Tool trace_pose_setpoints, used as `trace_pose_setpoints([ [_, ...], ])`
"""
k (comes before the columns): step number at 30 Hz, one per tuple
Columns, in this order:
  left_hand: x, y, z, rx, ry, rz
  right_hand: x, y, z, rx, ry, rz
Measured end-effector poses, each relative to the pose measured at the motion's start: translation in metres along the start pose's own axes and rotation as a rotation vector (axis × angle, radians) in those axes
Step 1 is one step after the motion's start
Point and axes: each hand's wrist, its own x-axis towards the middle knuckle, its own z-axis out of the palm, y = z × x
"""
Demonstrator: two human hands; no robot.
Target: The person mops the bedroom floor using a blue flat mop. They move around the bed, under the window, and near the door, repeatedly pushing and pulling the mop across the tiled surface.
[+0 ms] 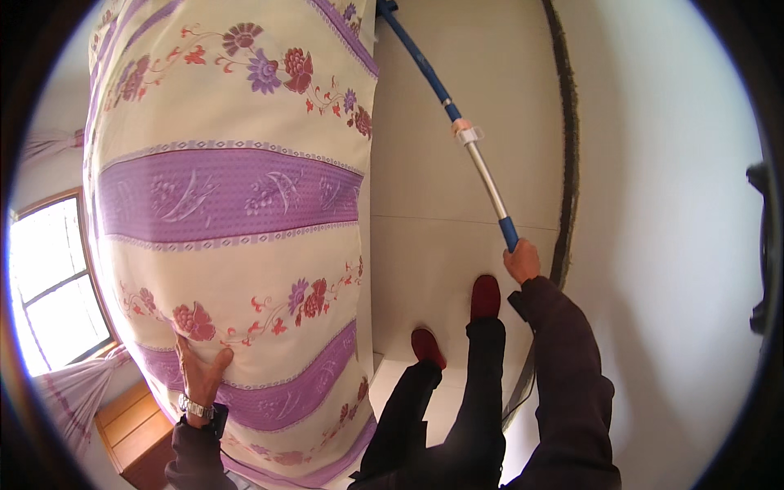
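Observation:
My right hand is closed round the blue grip at the near end of a long blue-and-silver pole. From there the pole slants away over the floor, up and to the left. A pale clip or tie sits round its middle. At the top edge a dark blue piece shows at its far end, too cut off to tell what kind of tool it is. On the left, my left hand lies on a cream-and-purple flowered bed cover, its thumb spread from the fingers. A metal watch circles that wrist.
Pale tiled floor runs as a narrow aisle between the covered bed and a white wall with a dark baseboard. My feet, in dark red shoes, stand there. A window, curtains and a wooden cabinet are at far left.

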Motion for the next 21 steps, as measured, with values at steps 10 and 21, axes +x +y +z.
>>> trace_pose_setpoints([
  [10,0.03,-0.001,0.015,0.458,-0.056,-0.042,0.113,-0.037,0.079,0.068,-0.104,-0.16],
  [21,0.028,-0.04,-0.001,0.513,-0.106,-0.091,0.143,-0.069,0.168,0.162,-0.182,-0.297],
])
